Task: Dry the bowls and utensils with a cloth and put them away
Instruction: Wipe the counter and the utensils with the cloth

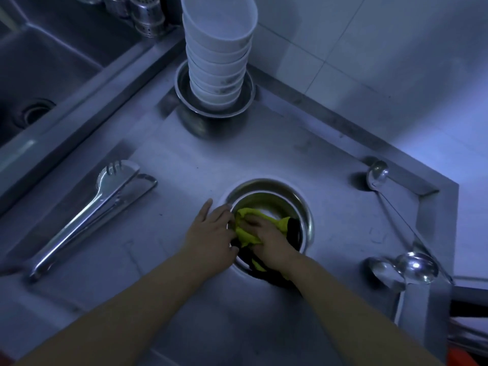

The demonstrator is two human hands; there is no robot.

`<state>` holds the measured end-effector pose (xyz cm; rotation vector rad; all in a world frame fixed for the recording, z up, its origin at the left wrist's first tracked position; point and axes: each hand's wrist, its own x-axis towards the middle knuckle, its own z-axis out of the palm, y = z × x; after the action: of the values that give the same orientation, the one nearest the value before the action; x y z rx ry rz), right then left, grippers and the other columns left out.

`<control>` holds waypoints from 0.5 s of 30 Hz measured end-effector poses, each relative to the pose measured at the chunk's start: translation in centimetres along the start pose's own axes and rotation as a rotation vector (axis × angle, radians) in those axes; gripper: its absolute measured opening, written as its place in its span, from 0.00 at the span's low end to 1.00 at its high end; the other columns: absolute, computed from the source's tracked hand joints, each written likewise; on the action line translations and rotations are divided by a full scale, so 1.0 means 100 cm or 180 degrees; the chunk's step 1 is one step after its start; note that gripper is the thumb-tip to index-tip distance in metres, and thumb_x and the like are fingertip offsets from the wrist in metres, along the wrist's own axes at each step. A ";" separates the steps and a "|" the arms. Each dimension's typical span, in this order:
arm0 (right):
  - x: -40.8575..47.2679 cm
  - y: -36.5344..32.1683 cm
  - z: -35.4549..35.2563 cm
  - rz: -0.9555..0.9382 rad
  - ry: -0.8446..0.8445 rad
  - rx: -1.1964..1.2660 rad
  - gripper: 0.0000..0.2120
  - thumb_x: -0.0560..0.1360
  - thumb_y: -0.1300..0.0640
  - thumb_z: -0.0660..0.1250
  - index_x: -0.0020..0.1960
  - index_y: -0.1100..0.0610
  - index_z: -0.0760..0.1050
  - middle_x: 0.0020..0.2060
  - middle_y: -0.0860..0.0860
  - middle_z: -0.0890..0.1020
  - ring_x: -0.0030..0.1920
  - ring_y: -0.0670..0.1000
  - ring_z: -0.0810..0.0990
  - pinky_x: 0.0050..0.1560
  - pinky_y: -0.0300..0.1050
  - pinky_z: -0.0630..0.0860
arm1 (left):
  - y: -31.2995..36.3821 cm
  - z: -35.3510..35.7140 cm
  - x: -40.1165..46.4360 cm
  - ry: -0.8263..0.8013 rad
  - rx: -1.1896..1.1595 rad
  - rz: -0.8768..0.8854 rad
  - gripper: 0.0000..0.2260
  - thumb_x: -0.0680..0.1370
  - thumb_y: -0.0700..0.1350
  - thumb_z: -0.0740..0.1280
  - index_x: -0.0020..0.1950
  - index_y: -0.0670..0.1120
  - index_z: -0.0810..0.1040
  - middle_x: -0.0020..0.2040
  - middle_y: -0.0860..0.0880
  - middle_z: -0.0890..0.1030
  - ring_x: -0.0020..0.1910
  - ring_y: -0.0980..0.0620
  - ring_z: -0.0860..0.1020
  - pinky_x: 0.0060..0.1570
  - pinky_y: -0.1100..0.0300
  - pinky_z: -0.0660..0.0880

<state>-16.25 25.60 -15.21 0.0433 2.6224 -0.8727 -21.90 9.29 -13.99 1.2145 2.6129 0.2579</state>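
Note:
A steel bowl point(285, 196) stands on the steel counter point(184, 159) in front of me. My right hand point(269, 243) is inside it, pressing a yellow-green and black cloth point(247, 228) against the bowl's inner wall. My left hand point(211, 233) grips the bowl's left rim, fingers curled over the edge. A tall stack of white bowls point(219, 48) sits in another steel bowl point(182, 88) at the back. Steel tongs point(92, 215) lie to the left. Two ladles point(377, 174) point(417, 268) lie on the right.
A deep sink with a drain point(37, 112) lies at the far left behind a raised divider. Perforated steel canisters point(148, 17) stand at the back. White wall tiles point(369, 62) border the counter on the right.

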 end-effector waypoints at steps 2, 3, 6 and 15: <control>-0.009 0.002 -0.007 -0.0173 -0.0346 0.0176 0.19 0.73 0.70 0.60 0.63 0.67 0.75 0.67 0.60 0.72 0.69 0.52 0.67 0.66 0.26 0.54 | 0.004 -0.001 0.001 -0.0036 0.0148 -0.0002 0.07 0.63 0.52 0.69 0.36 0.52 0.84 0.52 0.49 0.82 0.63 0.51 0.75 0.67 0.39 0.62; -0.013 0.004 -0.010 -0.0137 -0.0514 0.0212 0.18 0.73 0.72 0.59 0.60 0.67 0.77 0.65 0.60 0.74 0.67 0.52 0.70 0.65 0.27 0.57 | 0.005 -0.001 0.001 -0.0041 0.0223 0.0013 0.07 0.62 0.52 0.69 0.35 0.52 0.84 0.50 0.49 0.83 0.60 0.50 0.77 0.65 0.38 0.64; -0.021 0.020 -0.021 0.0071 -0.0866 -0.0102 0.18 0.74 0.73 0.58 0.59 0.64 0.79 0.63 0.56 0.78 0.63 0.51 0.74 0.65 0.33 0.63 | 0.005 -0.001 0.002 -0.0131 0.0310 -0.0058 0.13 0.70 0.52 0.61 0.43 0.52 0.85 0.56 0.48 0.81 0.66 0.50 0.72 0.69 0.38 0.56; 0.020 0.023 -0.022 -0.0164 0.0211 -0.0932 0.15 0.72 0.65 0.66 0.58 0.60 0.76 0.56 0.57 0.76 0.58 0.57 0.71 0.59 0.45 0.64 | 0.006 0.006 0.007 -0.0336 0.0134 -0.0259 0.17 0.75 0.55 0.57 0.61 0.54 0.76 0.71 0.53 0.64 0.76 0.54 0.46 0.69 0.44 0.31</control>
<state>-18.55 28.57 -15.67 -0.0740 2.7967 -0.5029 -21.73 10.30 -14.55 1.1003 2.5810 0.1206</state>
